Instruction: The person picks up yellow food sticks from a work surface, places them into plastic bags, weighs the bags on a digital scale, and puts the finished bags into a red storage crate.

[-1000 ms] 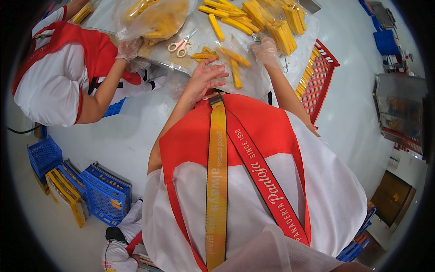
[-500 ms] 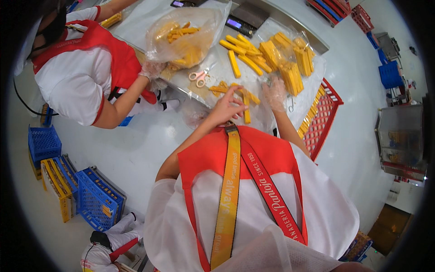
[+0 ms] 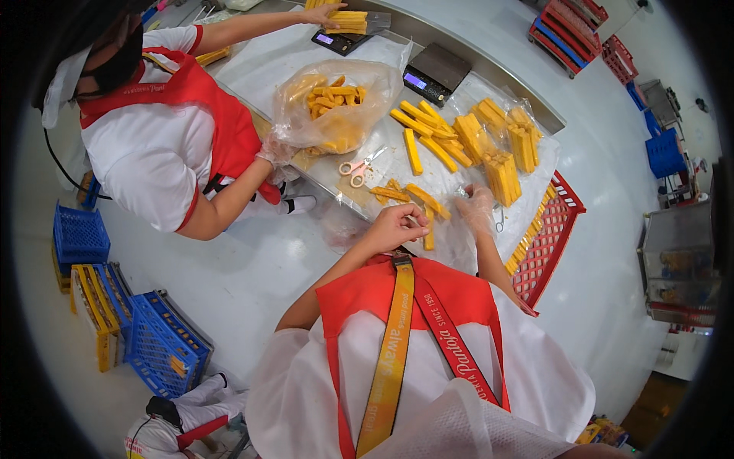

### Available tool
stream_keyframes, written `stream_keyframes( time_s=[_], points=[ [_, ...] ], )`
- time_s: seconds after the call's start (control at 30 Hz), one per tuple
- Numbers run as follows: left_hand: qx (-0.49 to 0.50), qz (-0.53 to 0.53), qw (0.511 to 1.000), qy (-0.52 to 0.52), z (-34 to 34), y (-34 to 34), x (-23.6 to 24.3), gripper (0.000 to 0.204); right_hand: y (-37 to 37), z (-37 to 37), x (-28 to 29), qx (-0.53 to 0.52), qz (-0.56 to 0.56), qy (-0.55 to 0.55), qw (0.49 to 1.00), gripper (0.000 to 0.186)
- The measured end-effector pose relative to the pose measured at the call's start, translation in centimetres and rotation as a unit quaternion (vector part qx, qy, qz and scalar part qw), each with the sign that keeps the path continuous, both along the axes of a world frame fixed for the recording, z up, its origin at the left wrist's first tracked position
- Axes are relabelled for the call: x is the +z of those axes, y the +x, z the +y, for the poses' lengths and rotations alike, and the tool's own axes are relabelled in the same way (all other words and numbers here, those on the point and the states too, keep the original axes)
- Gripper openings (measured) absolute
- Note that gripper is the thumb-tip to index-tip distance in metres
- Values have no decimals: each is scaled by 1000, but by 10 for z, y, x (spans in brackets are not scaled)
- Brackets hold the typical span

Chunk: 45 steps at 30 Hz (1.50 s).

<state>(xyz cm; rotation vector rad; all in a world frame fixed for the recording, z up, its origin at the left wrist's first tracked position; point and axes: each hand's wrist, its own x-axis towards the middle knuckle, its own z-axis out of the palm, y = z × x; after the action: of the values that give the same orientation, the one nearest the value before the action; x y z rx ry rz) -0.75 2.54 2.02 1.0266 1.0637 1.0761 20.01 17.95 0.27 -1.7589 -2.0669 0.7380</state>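
Observation:
My bare left hand [image 3: 397, 228] is closed, its fingertips curled beside a yellow stick [image 3: 429, 234] near the table's front edge; whether anything is pinched in them is hidden. My gloved right hand [image 3: 477, 210] lies just right of that stick, its fingers drawn together over clear plastic; what they grip is too small to name. Between and beyond my hands lie a slanting yellow stick [image 3: 428, 200] and broken pieces [image 3: 390, 194]. Farther off are loose sticks [image 3: 437, 139] and stacked bundles [image 3: 501, 177], some in clear plastic. Pink-handled scissors [image 3: 365, 163] lie to the left.
At my left, a co-worker's gloved hand [image 3: 277, 151] touches a clear bag [image 3: 294, 96] of yellow pieces; their other hand [image 3: 324, 14] is at sticks on a scale. Another black scale [image 3: 437, 70] stands at the back. A red crate [image 3: 562, 210] sits right of the table.
My left fingers have curled in and drawn back from the stick. The co-worker's far arm now reaches to sticks on the farther scale. The whole view has shifted slightly.

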Motion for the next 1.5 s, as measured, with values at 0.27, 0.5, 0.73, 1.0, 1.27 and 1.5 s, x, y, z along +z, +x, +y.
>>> stream_keyframes(
  time_s=[0.27, 0.5, 0.73, 1.0, 1.27, 1.5],
  points=[
    [122, -255, 956, 74, -36, -52, 38, 23, 53, -14, 1, 3, 74, 8, 997, 35],
    [263, -215, 934, 110, -91, -97, 52, 17, 5, -22, 69, 102, 91, -204, 969, 44],
    [465, -164, 862, 113, -139, -92, 55, 16, -79, -45, 111, 275, 389, -486, 733, 56],
    [616, -42, 784, 67, -203, -49, 70, 11, -127, -62, 80, 317, 336, -435, 772, 11],
    [760, 99, 642, -8, -279, -38, 76, 4, -168, -131, 90, 388, 376, -354, 763, 10],
    [735, -272, 567, 253, -317, -61, 64, 57, -244, -246, 84, 424, 416, -452, 665, 11]
  ],
)
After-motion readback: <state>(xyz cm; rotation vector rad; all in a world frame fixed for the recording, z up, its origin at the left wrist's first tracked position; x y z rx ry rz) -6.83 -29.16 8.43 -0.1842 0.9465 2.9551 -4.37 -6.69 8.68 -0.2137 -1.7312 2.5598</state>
